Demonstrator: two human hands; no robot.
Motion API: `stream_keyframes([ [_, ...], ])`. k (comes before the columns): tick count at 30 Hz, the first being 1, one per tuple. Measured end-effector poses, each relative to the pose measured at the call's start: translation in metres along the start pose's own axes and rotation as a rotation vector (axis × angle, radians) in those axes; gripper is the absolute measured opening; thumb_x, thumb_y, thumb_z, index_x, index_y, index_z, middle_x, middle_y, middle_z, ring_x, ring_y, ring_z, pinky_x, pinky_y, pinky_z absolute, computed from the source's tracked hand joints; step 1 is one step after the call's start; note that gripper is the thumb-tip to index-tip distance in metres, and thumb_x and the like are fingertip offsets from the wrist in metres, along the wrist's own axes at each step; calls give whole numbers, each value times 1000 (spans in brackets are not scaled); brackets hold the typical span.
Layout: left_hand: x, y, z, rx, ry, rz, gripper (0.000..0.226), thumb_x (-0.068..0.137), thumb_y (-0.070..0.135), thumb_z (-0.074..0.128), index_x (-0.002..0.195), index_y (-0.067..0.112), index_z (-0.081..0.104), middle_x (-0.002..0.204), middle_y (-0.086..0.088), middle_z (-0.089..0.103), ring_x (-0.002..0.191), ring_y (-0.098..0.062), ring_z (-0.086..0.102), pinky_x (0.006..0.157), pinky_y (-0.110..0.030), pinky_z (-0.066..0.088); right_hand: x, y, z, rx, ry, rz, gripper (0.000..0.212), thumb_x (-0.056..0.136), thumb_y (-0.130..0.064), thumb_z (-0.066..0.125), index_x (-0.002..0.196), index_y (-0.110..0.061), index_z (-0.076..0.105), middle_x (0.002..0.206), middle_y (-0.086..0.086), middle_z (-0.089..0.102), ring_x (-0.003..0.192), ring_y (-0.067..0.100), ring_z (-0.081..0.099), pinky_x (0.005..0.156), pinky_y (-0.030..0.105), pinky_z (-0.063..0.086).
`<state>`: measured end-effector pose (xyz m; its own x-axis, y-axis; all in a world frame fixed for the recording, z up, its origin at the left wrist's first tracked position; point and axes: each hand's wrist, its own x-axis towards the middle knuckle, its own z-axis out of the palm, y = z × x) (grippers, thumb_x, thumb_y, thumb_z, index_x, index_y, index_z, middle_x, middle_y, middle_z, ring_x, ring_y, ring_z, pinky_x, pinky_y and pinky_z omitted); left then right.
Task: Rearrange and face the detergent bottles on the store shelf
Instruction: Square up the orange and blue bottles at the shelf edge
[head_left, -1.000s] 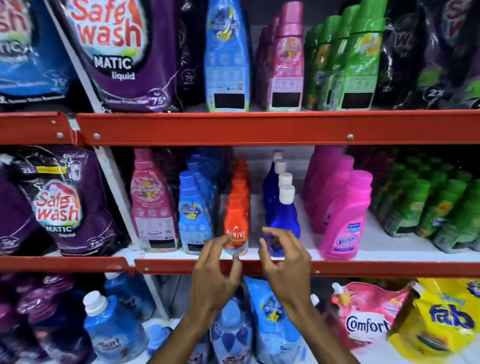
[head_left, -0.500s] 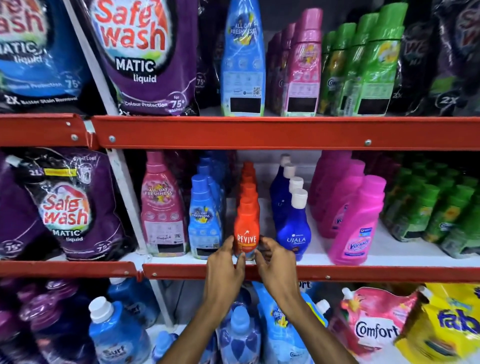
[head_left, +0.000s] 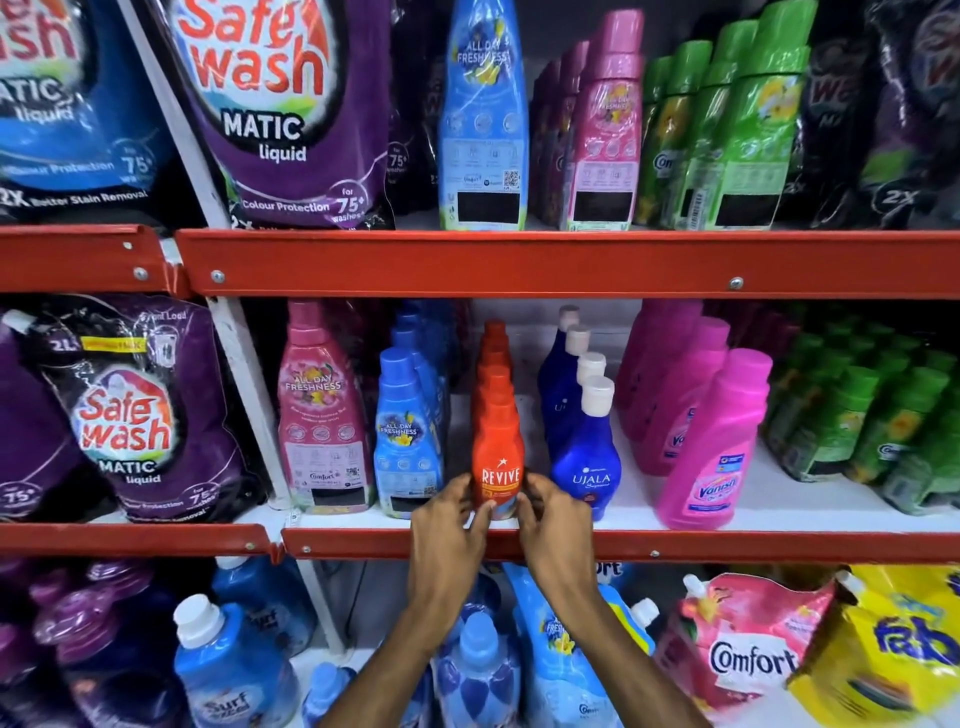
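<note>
An orange Revive bottle (head_left: 497, 457) stands upright at the front of the middle shelf (head_left: 779, 545), label facing me, heading a row of the same orange bottles. My left hand (head_left: 447, 525) grips its lower left side and my right hand (head_left: 553, 519) grips its lower right side. To its right a dark blue Ujala bottle (head_left: 587, 457) with a white cap fronts its own row. To its left stands a light blue bottle (head_left: 408, 441), then a pink one (head_left: 322, 426). A pink Vanish bottle (head_left: 714, 452) leans further right.
Green bottles (head_left: 852, 421) fill the middle shelf's right end. Purple Safe Wash pouches (head_left: 130, 415) sit left of the white upright (head_left: 244, 395). The top shelf holds blue, pink and green bottles. Below are Surf bottles (head_left: 228, 670), a Comfort pouch (head_left: 748, 644) and a yellow pouch (head_left: 893, 644).
Both hands moved up and forward from below the shelf edge and closed around the base of the front orange bottle. The view has come closer to the shelf.
</note>
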<state>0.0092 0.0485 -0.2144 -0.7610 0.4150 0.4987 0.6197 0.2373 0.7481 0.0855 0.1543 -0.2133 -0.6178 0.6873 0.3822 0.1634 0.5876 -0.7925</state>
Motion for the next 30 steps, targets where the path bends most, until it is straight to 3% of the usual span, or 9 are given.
stream_keyframes([
  [5, -1, 0, 2, 26, 10, 26, 26, 88, 17, 76, 113, 19, 69, 99, 2, 80, 87, -2, 73, 82, -28, 61, 0, 0, -1, -2, -16, -9, 35, 89, -18, 56, 122, -26, 65, 98, -1, 80, 87, 14, 75, 82, 39, 60],
  [9, -6, -4, 4, 10, 77, 7, 38, 88, 13, 75, 124, 12, 65, 111, -2, 76, 97, -10, 72, 90, -33, 60, -13, -3, -16, 106, 59, -52, 30, 89, -7, 64, 113, -21, 73, 95, -27, 73, 87, -11, 69, 86, 20, 57],
  [13, -24, 12, 10, -34, 250, 97, 26, 85, 2, 73, 108, 13, 70, 102, 0, 68, 92, -10, 62, 88, -19, 48, -27, 9, -49, 103, 341, -126, 24, 79, 0, 72, 92, -20, 77, 86, -7, 77, 73, 1, 70, 75, 18, 54],
  [16, -31, 30, 26, -58, 211, 144, 17, 82, 10, 70, 97, 15, 71, 92, 4, 69, 83, -1, 59, 84, -3, 40, -21, 20, -71, 96, 462, -110, 28, 78, 5, 72, 91, -19, 71, 86, -2, 70, 76, 12, 68, 73, 17, 50],
  [19, -29, 43, 47, -66, 89, 115, 26, 84, 14, 74, 110, 18, 72, 98, 9, 72, 85, 1, 62, 84, 0, 40, -10, 31, -79, 84, 410, -60, 37, 79, 2, 69, 109, -19, 65, 102, 2, 65, 89, 21, 68, 83, 32, 55],
  [21, -25, 47, 56, -62, 48, 99, 31, 87, 16, 74, 118, 16, 70, 99, 7, 75, 86, -4, 67, 84, -12, 49, -4, 39, -79, 44, 341, -36, 43, 82, -1, 67, 124, -13, 62, 115, 8, 67, 100, 25, 68, 92, 38, 55],
  [23, -20, 47, 61, -62, 25, 93, 31, 89, 15, 72, 120, 16, 68, 100, 5, 78, 88, -6, 71, 84, -21, 54, 0, 44, -81, 40, 258, -16, 47, 86, -2, 64, 132, -7, 58, 122, 12, 69, 104, 19, 69, 94, 18, 52],
  [25, -16, 47, 64, -72, 2, 59, 28, 91, 11, 70, 118, 13, 68, 99, 4, 79, 87, 0, 72, 82, -16, 56, 3, 46, -82, 46, 187, -14, 46, 88, -1, 62, 133, -5, 57, 119, 10, 73, 97, 10, 69, 82, -3, 42],
  [30, -9, 49, 68, -84, -21, -12, 26, 91, 4, 70, 117, 7, 68, 96, 7, 74, 83, 20, 63, 73, 3, 46, 7, 44, -88, 55, 146, -44, 36, 88, -2, 65, 123, -11, 66, 104, 2, 78, 84, -4, 65, 72, -4, 41],
])
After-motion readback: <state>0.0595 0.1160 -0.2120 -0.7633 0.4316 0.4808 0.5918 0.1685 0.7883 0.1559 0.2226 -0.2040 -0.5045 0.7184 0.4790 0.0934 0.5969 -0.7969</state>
